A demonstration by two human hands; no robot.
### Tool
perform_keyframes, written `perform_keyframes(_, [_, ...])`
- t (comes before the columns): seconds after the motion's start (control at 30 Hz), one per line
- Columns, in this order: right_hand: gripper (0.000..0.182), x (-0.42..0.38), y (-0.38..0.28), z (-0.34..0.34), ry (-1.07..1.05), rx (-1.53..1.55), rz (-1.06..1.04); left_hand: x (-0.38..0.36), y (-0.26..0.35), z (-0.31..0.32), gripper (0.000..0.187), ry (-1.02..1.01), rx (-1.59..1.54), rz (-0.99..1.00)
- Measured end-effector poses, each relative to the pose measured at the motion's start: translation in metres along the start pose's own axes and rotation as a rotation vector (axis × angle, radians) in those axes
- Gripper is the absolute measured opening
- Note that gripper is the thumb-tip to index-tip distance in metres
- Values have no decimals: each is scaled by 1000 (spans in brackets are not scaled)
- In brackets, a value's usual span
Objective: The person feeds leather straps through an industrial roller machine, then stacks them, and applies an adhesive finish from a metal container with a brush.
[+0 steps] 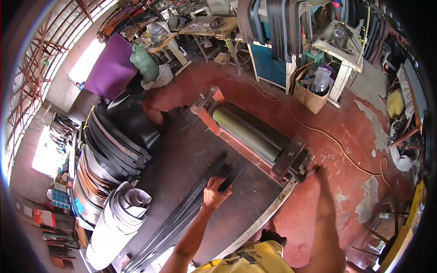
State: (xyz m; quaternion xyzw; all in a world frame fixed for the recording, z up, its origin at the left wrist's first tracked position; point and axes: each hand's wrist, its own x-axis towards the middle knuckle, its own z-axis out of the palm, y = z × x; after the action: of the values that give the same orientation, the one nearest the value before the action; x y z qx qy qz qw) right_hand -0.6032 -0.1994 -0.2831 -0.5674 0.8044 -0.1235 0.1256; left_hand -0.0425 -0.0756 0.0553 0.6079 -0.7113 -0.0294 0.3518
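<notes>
Black strips (175, 219) lie lengthwise on the dark tabletop (248, 207), on the near side of the roller machine (249, 134). Left hand (216, 193): fingers curled around the strips near their machine end. Right hand (313, 171): at the machine's right end; finger state cannot be told. 1 pale rolled sheet (119, 223) stands left of the strips.

Strips (177, 218) black. Roller (248, 134) olive-gold, frame (241, 153) faded red. Bench (168, 152) dark brown. Floor (318, 143) red, blotchy grey patches. Sheet (109, 68) purple. Shirt (257, 258) yellow, dark print. Cord (334, 139) orange.
</notes>
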Motion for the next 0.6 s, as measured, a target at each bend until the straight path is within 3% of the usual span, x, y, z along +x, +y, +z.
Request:
perform_keyframes(0.07, [26,-126,-72,-25,-287,-137,-59,15,4,0,33,18,34,39])
perform_keyframes(0.1, [21,-180,-87,-9,-263,-119,-31,15,3,1,33,-10,14,4])
perform_keyframes(0.13, [22,-227,-112,-28,-291,88,51,18,2,8,32,-27,-15,-29])
perform_keyframes(0.17, [27,-265,-117,-30,-425,-11,26,27,2,17,31,-32,-50,-55])
perform_keyframes(0.2, [33,-292,-170,-108,-548,6,131,33,4,22,31,-20,-66,-33])
perform_keyframes(0.33, [39,-346,-231,-267,-753,54,-120,56,18,31,28,-1,-153,28])
perform_keyframes(0.47, [27,-305,-274,-429,-416,16,-142,61,31,31,28,-12,-181,-36])
perform_keyframes(0.53, [24,-259,-266,-454,-140,-239,-252,58,27,34,29,18,-218,-56])
perform_keyframes(0.6, [21,-210,-268,-476,12,-255,-164,48,23,28,33,36,-218,-64])
